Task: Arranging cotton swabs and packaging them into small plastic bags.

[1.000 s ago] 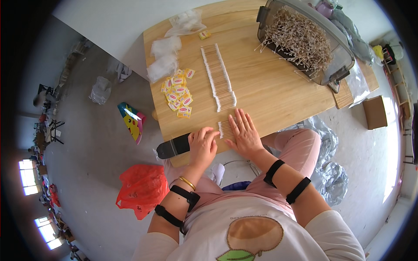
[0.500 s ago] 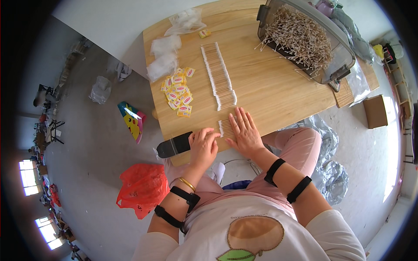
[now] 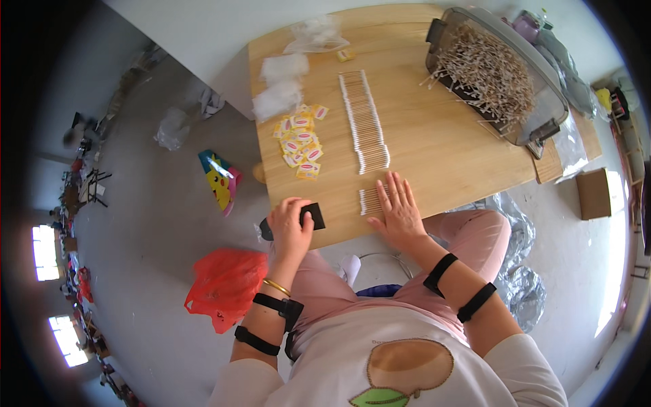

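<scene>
Near the table's front edge, my left hand [image 3: 290, 225] is closed over a long black flat object [image 3: 313, 216] with a rounded end, thumb and fingers bent around its middle. What exactly the object is, I cannot tell. My right hand [image 3: 401, 216] lies flat with fingers stretched out, its edge against a short row of cotton swabs [image 3: 369, 201] and partly covering it. Beyond it runs a long, neat row of cotton swabs [image 3: 366, 122], laid side by side. Left of that row lies a pile of small yellow-and-white packets [image 3: 298, 142].
A grey see-through plastic bin [image 3: 553, 102] heaped with loose cotton swabs [image 3: 485, 74] stands at the far right of the wooden table [image 3: 441, 163]. Clear plastic bags [image 3: 278, 100] lie at the far left. A red plastic bag [image 3: 227, 285] is beside my left leg; a cardboard box [image 3: 593, 193] stands at right.
My left hand has moved left from the edge of the short swab row onto the black object. My right hand stays by the swabs. The whole view has shifted slightly.
</scene>
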### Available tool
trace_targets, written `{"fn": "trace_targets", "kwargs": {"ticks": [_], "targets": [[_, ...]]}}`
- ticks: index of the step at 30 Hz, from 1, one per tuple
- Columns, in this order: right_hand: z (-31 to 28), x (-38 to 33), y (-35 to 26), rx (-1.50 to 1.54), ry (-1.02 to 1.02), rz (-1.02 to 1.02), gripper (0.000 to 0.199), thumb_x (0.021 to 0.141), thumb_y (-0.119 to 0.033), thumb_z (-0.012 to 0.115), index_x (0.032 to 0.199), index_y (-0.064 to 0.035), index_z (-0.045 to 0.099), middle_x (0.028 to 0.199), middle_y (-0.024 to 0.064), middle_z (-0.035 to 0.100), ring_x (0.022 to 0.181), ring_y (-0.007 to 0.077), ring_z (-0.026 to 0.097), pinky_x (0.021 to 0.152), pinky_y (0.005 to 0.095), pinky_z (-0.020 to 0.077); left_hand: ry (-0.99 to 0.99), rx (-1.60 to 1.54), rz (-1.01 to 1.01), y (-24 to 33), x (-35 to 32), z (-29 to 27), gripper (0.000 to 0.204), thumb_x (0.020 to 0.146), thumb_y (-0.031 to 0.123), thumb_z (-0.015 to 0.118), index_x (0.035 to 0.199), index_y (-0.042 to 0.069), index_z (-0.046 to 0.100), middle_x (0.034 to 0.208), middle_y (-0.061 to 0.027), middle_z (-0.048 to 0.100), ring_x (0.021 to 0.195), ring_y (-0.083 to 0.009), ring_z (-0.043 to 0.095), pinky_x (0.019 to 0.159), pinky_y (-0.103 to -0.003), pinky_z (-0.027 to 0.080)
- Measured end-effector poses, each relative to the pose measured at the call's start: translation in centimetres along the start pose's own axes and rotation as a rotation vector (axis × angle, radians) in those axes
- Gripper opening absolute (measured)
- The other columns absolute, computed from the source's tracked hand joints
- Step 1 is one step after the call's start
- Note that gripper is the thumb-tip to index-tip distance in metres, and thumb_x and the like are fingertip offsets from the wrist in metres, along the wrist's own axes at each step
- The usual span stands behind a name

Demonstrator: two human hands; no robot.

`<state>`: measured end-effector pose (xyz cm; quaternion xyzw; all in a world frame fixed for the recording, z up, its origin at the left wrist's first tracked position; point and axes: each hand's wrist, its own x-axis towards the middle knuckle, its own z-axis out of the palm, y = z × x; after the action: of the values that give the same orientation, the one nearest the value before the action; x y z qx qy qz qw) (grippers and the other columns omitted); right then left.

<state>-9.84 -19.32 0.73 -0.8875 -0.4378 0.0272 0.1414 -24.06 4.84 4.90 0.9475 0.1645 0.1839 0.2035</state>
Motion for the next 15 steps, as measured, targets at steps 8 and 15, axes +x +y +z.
{"fn": "trace_targets", "kwargs": {"ticks": [8, 15], "targets": [[0.9, 1.9, -4.9, -0.055, -0.116, -0.050, 0.094, 0.096, -0.061, 0.052, 0.160, 0.0016, 0.022, 0.166, 0.0278, 0.014, 0.157, 0.0381, 0.009, 0.128, 0.0503, 0.0055, 0.017, 0.007, -0.237, -6.7, 1.4, -2.4, 0.013, 0.087, 0.017, 0.071, 0.100, 0.015, 0.067, 0.098, -0.0045, 0.065, 0.098, -0.0278, 0.063, 0.088, -0.046, 0.043], [3.0, 4.6, -11.1, -0.002, -0.080, -0.164, 0.093, 0.096, -0.061, 0.050, 0.159, 0.0017, 0.024, 0.165, 0.0281, 0.018, 0.157, 0.0385, 0.012, 0.128, 0.0505, 0.0072, -0.064, 0.013, -0.186, -6.4, 8.5, 2.2, 0.021, 0.085, 0.028, 0.075, 0.099, 0.014, 0.068, 0.101, -0.0056, 0.067, 0.100, -0.0277, 0.064, 0.089, -0.047, 0.044]]}}
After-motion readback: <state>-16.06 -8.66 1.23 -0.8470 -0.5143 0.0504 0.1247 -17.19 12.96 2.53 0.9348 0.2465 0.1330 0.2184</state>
